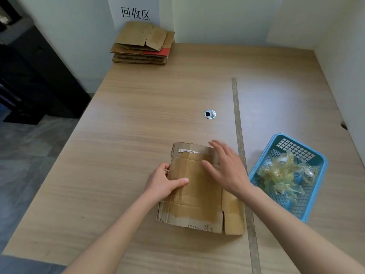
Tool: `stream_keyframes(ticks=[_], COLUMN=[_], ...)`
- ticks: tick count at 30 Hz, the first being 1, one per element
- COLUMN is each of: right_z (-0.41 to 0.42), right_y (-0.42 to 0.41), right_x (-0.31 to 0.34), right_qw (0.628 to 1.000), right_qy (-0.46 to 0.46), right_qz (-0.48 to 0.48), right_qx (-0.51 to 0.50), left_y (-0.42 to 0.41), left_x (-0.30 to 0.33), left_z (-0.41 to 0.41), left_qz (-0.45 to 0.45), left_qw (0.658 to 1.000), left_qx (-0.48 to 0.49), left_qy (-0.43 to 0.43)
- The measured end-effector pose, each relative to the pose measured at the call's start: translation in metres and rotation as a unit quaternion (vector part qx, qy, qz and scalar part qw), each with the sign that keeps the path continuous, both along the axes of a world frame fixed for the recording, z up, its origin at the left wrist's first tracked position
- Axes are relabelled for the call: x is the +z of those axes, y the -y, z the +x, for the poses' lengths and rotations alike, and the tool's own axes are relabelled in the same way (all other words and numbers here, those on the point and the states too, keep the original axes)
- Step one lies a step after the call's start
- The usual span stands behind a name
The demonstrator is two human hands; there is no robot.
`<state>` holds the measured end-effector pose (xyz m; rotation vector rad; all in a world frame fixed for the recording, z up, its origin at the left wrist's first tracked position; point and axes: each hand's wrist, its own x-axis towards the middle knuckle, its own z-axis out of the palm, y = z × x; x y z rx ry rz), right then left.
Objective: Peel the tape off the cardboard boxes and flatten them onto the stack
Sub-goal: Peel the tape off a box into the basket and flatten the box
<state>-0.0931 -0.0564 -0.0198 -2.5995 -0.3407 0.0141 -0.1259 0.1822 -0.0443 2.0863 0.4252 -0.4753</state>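
A flattened brown cardboard box [199,196] lies on the wooden table [138,119] in front of me, with a torn white label near its far edge. My left hand [164,181] grips the box's left edge, thumb on top and fingers curled under. My right hand [227,169] lies flat on the box's right part with straight, spread fingers. A stack of flattened boxes [142,43], one showing red, sits at the table's far left corner by the wall.
A blue plastic basket [316,204] holding peeled yellowish tape stands to the right of the box. A strip runs front to back along the table [240,135]. A round metal cable hole [209,114] lies mid-table. Dark furniture stands left, beyond the table edge.
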Motion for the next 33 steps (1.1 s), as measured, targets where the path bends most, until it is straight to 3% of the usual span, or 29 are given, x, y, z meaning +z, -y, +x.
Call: stream_keyframes(ticks=[3,7,10,14,19,22,26,31,33], right_z=[0.044,0.082,0.086,0.091,0.096,0.093,0.079,0.065,0.057], right_y=[-0.024,-0.053,-0.065,-0.067,-0.071,-0.063,-0.050,-0.015,-0.001], right_x=[0.019,0.029,0.018,0.009,0.020,0.025,0.023,0.021,0.016], right_qw=[0.993,0.931,0.900,0.891,0.860,0.835,0.873,0.897,0.921], right_qy=[-0.113,-0.353,-0.419,-0.446,-0.479,-0.530,-0.470,-0.423,-0.357], right_qz=[-0.037,-0.082,-0.105,-0.049,-0.159,-0.139,-0.084,0.088,0.072], right_qx=[-0.001,0.038,0.062,0.066,0.067,0.061,0.099,0.088,0.137], left_y=[0.001,0.001,-0.003,-0.006,-0.008,-0.007,-0.010,-0.052,-0.067], left_x=[0.001,0.005,0.006,0.005,0.005,0.005,0.001,0.004,0.013], left_z=[-0.004,-0.010,-0.016,-0.023,-0.026,-0.027,-0.031,-0.016,-0.001], left_qz=[0.018,0.034,0.041,0.035,0.019,0.037,0.029,-0.077,-0.097], left_qw=[1.000,0.998,0.998,0.999,0.999,0.998,0.998,0.996,0.992], left_qx=[-0.022,-0.045,-0.047,-0.033,-0.028,-0.043,-0.044,-0.032,-0.070], left_qy=[0.002,-0.001,-0.004,0.005,0.005,0.013,0.021,0.029,0.032])
